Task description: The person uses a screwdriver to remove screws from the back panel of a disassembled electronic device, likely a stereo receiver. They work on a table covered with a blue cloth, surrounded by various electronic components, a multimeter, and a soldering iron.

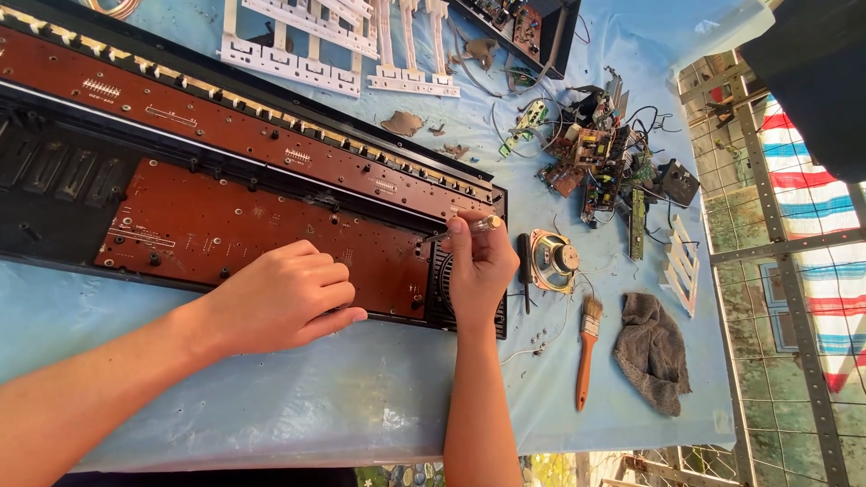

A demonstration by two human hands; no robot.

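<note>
R hand point(481, 261) pinches clear-handled screwdriver point(467, 227), tip down on brown circuit board point(262, 230) nr right end of opened keyboard chassis point(54, 171). L hand point(284, 298) rests on board, fingers curled together. I'd keep driver vertical, L pressing board flat, so tip doesn't slip.

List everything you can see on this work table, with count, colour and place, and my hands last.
Circuit board: one, reddish-brown, in black keyboard casing, table left.
Key strips: several, white, top centre.
Loose boards and wires: a pile, mixed colours, upper right.
Speaker: one, silver and black, right of casing.
Paintbrush: one, orange handle, right centre.
Rag: one, grey, beside paintbrush.
Table cover: one, light blue.
Screwdriver: one, clear handle, in right hand.
Left hand: resting on circuit board.
Right hand: gripping screwdriver at casing's right end.
</note>
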